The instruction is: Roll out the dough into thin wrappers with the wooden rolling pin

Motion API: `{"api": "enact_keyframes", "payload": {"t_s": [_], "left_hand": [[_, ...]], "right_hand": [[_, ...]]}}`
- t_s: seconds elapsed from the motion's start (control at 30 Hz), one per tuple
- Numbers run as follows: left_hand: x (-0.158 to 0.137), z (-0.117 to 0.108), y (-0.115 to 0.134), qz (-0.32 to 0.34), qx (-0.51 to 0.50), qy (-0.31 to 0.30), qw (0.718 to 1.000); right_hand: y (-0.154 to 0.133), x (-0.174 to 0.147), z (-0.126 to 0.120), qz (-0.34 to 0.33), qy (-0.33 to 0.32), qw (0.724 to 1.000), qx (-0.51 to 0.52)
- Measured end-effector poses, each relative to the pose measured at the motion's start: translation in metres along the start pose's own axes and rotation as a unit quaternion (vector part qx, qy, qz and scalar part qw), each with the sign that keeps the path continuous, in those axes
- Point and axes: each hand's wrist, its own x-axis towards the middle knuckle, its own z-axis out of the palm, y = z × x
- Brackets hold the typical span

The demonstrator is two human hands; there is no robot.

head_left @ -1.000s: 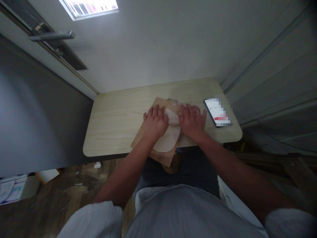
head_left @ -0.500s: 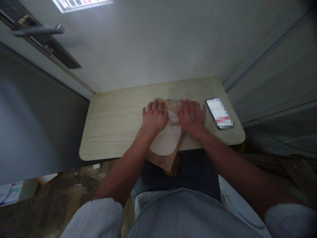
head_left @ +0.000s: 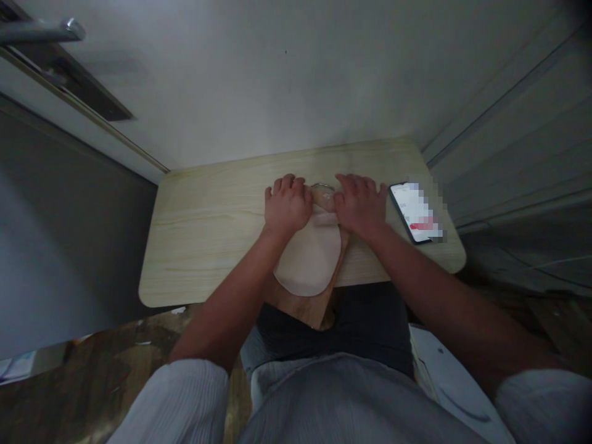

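Observation:
A pale round sheet of dough [head_left: 309, 262] lies flat on a wooden board [head_left: 305, 306], whose near corner juts past the table edge. My left hand [head_left: 289, 206] is palm down over the far left part of the sheet, fingers bent forward. Level with it, my right hand [head_left: 361, 203] bends over the far right part. A pale band crosses between the thumbs; whether it is a rolling pin or folded dough I cannot tell. Both palms hide what lies under them. Just beyond, a thin shiny curved rim [head_left: 322, 185] shows between the hands.
Right of my right hand a phone [head_left: 414, 213] with a lit screen rests on the small light wooden table [head_left: 198, 228]. A white door [head_left: 222, 86] with a metal handle [head_left: 41, 31] rises behind the table. A grey panel [head_left: 60, 216] stands at the left.
My view has shifted slightly, so the door's window has left the top of the picture. Both hands stay over the far part of the dough, slightly farther apart; more of the sheet shows.

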Motion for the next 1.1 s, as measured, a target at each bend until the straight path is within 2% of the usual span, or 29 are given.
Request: {"api": "enact_keyframes", "payload": {"t_s": [0.5, 0.93, 1.1], "left_hand": [[0.039, -0.001, -0.003, -0.009, 0.000, 0.022, 1.000], [0.053, -0.004, -0.002, -0.017, 0.015, -0.019, 1.000], [0.060, -0.001, -0.002, -0.021, 0.021, -0.015, 0.999]], "right_hand": [[-0.001, 0.031, 0.004, 0.023, 0.028, 0.999, -0.010], [0.000, 0.046, 0.006, 0.027, 0.007, 0.999, -0.040], [0.001, 0.052, 0.009, 0.026, 0.008, 0.998, -0.057]]}}
